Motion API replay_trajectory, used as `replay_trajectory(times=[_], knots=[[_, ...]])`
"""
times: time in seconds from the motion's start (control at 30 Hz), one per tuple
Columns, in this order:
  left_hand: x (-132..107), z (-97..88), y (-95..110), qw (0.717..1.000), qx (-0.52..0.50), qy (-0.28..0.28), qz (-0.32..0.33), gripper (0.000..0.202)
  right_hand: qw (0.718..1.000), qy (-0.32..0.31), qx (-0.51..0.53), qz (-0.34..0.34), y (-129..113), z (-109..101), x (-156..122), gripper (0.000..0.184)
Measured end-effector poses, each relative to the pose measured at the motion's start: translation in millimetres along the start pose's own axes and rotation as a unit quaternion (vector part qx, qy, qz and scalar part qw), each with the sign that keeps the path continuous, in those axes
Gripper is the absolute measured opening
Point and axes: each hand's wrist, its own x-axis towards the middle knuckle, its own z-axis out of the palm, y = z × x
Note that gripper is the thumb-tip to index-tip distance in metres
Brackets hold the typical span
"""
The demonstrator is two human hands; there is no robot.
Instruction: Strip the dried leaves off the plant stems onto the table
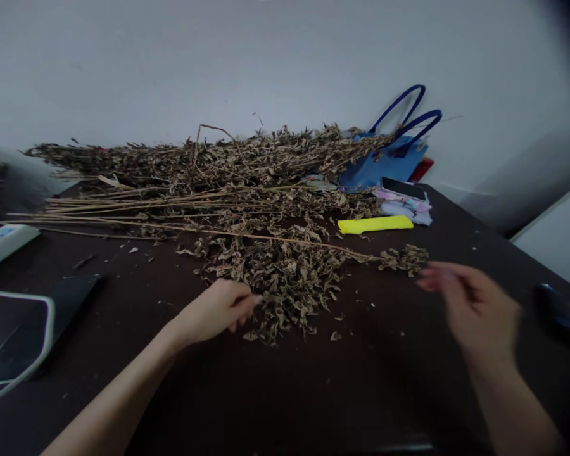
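Note:
A heap of dried brown leaves [285, 278] lies in the middle of the dark table [313, 392]. Behind it long dried stalks [137, 206] with leaves stretch across the table. My left hand [216, 310] rests at the heap's left edge, fingers curled and pinched on leaves. My right hand [470, 304] hovers to the right, blurred by motion, fingers stretched toward the leafy tip [403, 258] of one thin stalk that lies across the heap.
A yellow flat object [375, 223], a phone [403, 189] on folded cloth and a blue bag [384, 161] with handles sit at the back right. A white-rimmed tray [16, 342] and a white device [4, 240] lie at the left. A dark object [563, 310] sits far right.

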Motion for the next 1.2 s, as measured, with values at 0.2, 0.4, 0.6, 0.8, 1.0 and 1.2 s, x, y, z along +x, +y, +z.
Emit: replay_trajectory(times=[0.2, 0.4, 0.6, 0.8, 1.0, 1.2], knots=[[-3, -4.6, -9, 0.998, 0.024, -0.053, -0.023, 0.029, 0.975, -0.15, 0.153, -0.062, -65, 97, 27, 0.02], [11, 8.3, -15, 0.989, 0.117, 0.08, -0.046, 0.028, 0.972, -0.158, 0.1, -0.139, -63, 119, 3, 0.02], [18, 24.5, -19, 0.979, 0.151, 0.121, -0.058, 0.017, 0.98, -0.117, 0.057, -0.149, -39, 123, 2, 0.021], [16, 22.5, -14, 0.988, 0.059, 0.137, -0.039, 0.029, 0.981, -0.096, -0.035, -0.163, -16, 131, 14, 0.036], [6, 19.1, -5, 0.987, -0.106, -0.115, -0.037, 0.036, 0.972, -0.136, -0.079, -0.174, 3, 139, 16, 0.041], [9, 16.7, -2, 0.992, -0.128, -0.002, 0.016, 0.024, 0.973, -0.124, -0.074, -0.181, 2, 133, 17, 0.021]])
